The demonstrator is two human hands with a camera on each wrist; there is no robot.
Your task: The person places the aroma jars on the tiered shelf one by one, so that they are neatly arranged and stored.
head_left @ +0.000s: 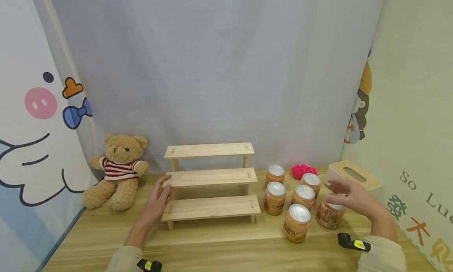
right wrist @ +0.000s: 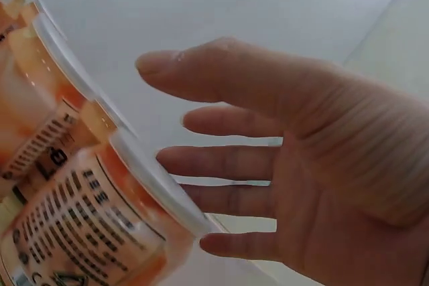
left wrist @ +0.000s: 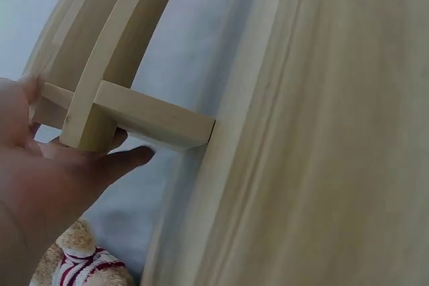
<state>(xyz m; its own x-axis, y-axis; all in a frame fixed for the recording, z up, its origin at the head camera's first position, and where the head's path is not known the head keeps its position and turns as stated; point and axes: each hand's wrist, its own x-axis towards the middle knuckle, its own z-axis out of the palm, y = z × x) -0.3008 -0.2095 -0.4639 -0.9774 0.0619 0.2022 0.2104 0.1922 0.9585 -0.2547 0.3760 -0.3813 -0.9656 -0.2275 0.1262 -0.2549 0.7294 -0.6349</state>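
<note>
A three-step wooden display stand (head_left: 212, 177) stands on the table. My left hand (head_left: 157, 201) holds the left end of its middle step; in the left wrist view, the fingers (left wrist: 100, 169) lie around the end of the wooden frame, partly hidden behind it. To the right of the stand is a group of several orange cans with silvery lids (head_left: 296, 225). My right hand (head_left: 354, 195) hovers over the rightmost can (head_left: 330, 215), thumb and fingers spread apart. The right wrist view has a printed can (right wrist: 94, 226) beside the fingertips, and nothing is in the grasp.
A teddy bear (head_left: 120, 170) in a striped sweater sits left of the stand. Behind the cans lie a pink yarn bundle (head_left: 303, 170) and a white box with a tan slotted top (head_left: 354, 173). A grey curtain (head_left: 219, 67) closes off the back; a printed panel (head_left: 407, 146) borders the right.
</note>
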